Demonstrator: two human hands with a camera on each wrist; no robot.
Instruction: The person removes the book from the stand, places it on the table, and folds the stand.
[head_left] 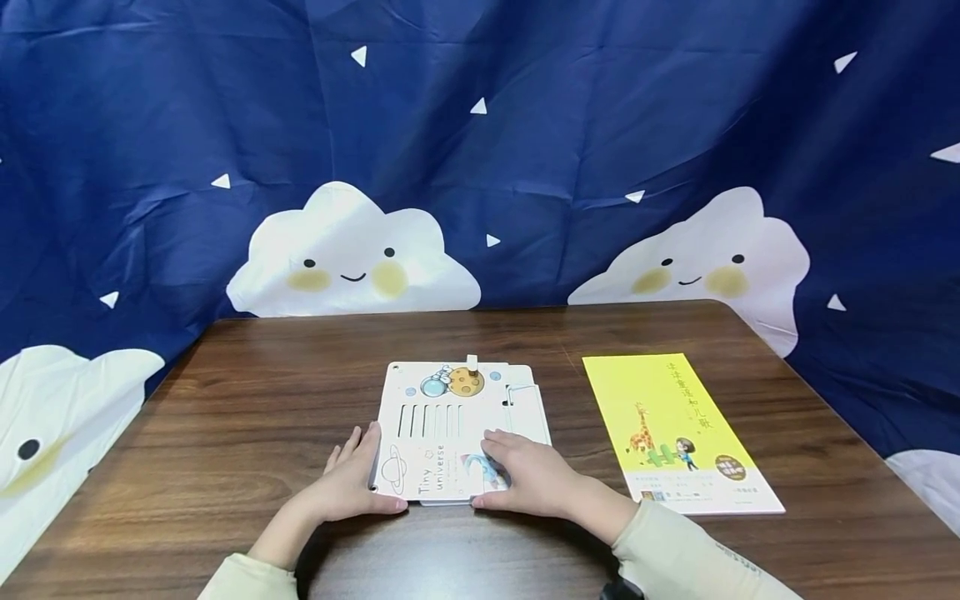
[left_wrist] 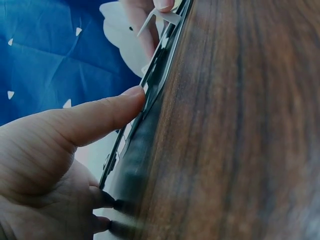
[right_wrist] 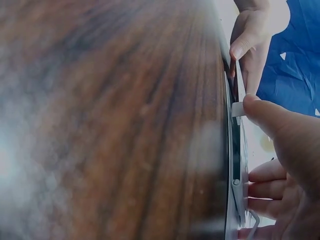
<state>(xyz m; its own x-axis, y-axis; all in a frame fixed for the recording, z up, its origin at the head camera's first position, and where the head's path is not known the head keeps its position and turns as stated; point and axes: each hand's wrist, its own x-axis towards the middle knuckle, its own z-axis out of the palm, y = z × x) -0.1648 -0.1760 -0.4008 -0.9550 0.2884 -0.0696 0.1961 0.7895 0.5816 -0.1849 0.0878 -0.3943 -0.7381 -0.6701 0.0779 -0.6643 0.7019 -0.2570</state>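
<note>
A flat white folded book stand (head_left: 431,433), printed "Tiny universe" with an astronaut and planets, lies on the table. Slots run across its middle, and a small white clip shows at its far edge. At its left side my left hand (head_left: 341,483) touches the edge with loosely extended fingers, the thumb at the near left corner. My right hand (head_left: 536,479) rests its fingers on the top at the near right. In the right wrist view, that hand's thumb (right_wrist: 265,112) touches a small white tab (right_wrist: 238,109) on the near edge. The stand's underside is hidden.
A yellow book (head_left: 660,396) with a giraffe and a child on its cover lies to the right of the stand. The dark wooden table (head_left: 262,400) ends at a blue curtain (head_left: 525,150) with white clouds.
</note>
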